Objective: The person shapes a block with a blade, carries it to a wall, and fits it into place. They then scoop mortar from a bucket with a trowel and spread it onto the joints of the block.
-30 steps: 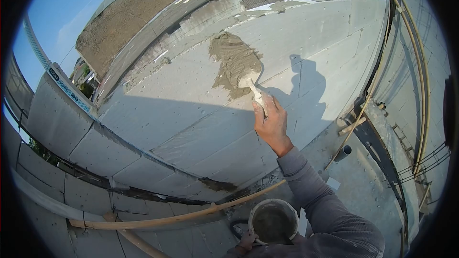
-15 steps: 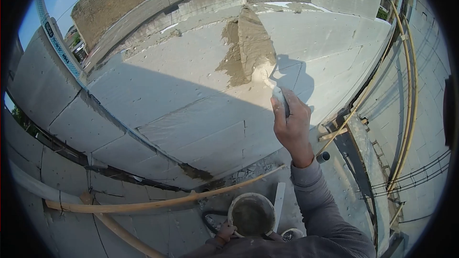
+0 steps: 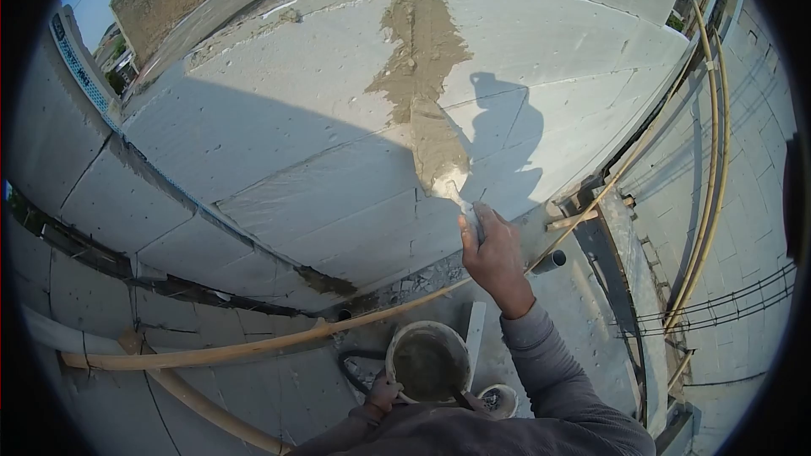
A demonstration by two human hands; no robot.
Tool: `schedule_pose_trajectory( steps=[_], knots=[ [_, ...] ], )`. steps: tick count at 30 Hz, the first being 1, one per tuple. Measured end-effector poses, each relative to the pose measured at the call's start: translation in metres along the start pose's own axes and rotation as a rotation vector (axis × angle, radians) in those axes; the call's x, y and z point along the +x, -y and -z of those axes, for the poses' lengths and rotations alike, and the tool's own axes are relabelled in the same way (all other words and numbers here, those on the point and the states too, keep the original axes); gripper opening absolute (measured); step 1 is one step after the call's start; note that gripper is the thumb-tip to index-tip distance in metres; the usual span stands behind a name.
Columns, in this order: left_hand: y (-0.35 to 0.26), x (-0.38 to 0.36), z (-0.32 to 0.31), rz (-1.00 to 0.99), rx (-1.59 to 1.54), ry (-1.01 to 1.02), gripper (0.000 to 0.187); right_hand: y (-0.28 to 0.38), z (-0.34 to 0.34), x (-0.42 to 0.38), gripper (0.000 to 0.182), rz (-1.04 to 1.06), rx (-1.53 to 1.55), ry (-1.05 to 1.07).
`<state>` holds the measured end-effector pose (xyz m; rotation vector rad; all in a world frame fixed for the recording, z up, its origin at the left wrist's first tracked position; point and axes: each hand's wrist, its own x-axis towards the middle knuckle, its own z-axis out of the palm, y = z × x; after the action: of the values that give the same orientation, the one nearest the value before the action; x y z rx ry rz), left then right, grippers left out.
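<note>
My right hand [image 3: 497, 260] is wrapped round the handle of a trowel [image 3: 438, 152], its blade coated with mortar and lying against the pale block wall [image 3: 321, 143]. Above the blade, a wet patch of grey-brown mortar [image 3: 432, 38] covers a vertical strip up to the wall's top edge. Down at the bottom, my left hand [image 3: 384, 393] grips the left rim of a round bucket [image 3: 428, 329] that holds wet grey mortar. A dark handle rests over the bucket's lower right edge.
A wooden pole [image 3: 253, 361] crosses low on the left. Long bamboo poles [image 3: 721, 152] stand at the right beside thin metal rods [image 3: 726, 308]. A smaller container [image 3: 498, 402] sits right of the bucket, and a pipe end [image 3: 551, 261] stands on the floor.
The trowel in my right hand has moved down the wall, uncovering more spread mortar above it. The view has shifted slightly. My left hand still holds the bucket.
</note>
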<state>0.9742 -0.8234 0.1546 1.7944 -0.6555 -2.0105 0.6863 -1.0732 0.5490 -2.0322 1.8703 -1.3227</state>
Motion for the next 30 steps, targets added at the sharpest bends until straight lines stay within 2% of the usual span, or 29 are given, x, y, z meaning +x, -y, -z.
schedule_pose_trajectory(
  steps=[9, 13, 15, 16, 17, 20, 22, 23, 24, 25, 26, 28, 30],
  knots=[
    [0.002, 0.000, -0.006, 0.031, -0.046, 0.007, 0.035, -0.009, 0.006, -0.018, 0.027, -0.065, -0.019, 0.088],
    [0.007, 0.006, -0.009, 0.007, -0.023, -0.014, 0.035, -0.021, 0.014, -0.023, 0.027, -0.051, -0.084, 0.061],
    [0.023, 0.020, -0.003, -0.056, 0.073, 0.007, 0.039, -0.046, 0.009, -0.025, 0.028, 0.018, -0.179, -0.083],
    [0.029, 0.025, -0.001, -0.098, 0.171, 0.028, 0.047, -0.059, 0.008, -0.019, 0.028, 0.026, -0.181, -0.080],
    [0.035, 0.030, 0.003, -0.094, 0.163, 0.029, 0.047, -0.072, 0.005, -0.012, 0.029, 0.060, -0.187, -0.086],
    [0.045, 0.028, 0.002, 0.005, 0.084, 0.070, 0.052, -0.098, 0.003, 0.013, 0.032, 0.146, -0.211, -0.068],
    [0.044, 0.031, 0.001, -0.021, 0.062, 0.036, 0.057, -0.096, 0.007, 0.029, 0.035, 0.204, -0.227, -0.059],
    [0.043, 0.033, 0.000, -0.025, 0.062, 0.037, 0.057, -0.094, 0.010, 0.034, 0.035, 0.296, -0.224, -0.025],
    [0.055, 0.043, 0.004, -0.147, 0.128, 0.040, 0.059, -0.090, 0.012, 0.039, 0.036, 0.389, -0.221, 0.009],
    [0.053, 0.044, 0.003, -0.269, 0.193, 0.042, 0.060, -0.089, 0.011, 0.043, 0.036, 0.392, -0.223, 0.007],
    [0.052, 0.043, 0.002, -0.273, 0.191, 0.044, 0.060, -0.087, 0.010, 0.047, 0.035, 0.465, -0.268, 0.007],
    [0.025, 0.015, -0.008, -0.097, 0.087, -0.048, 0.039, -0.087, 0.011, 0.059, 0.033, 0.541, -0.319, 0.008],
    [0.033, 0.030, -0.005, -0.109, 0.108, -0.034, 0.039, -0.090, 0.012, 0.077, 0.030, 0.589, -0.371, -0.075]
  ],
)
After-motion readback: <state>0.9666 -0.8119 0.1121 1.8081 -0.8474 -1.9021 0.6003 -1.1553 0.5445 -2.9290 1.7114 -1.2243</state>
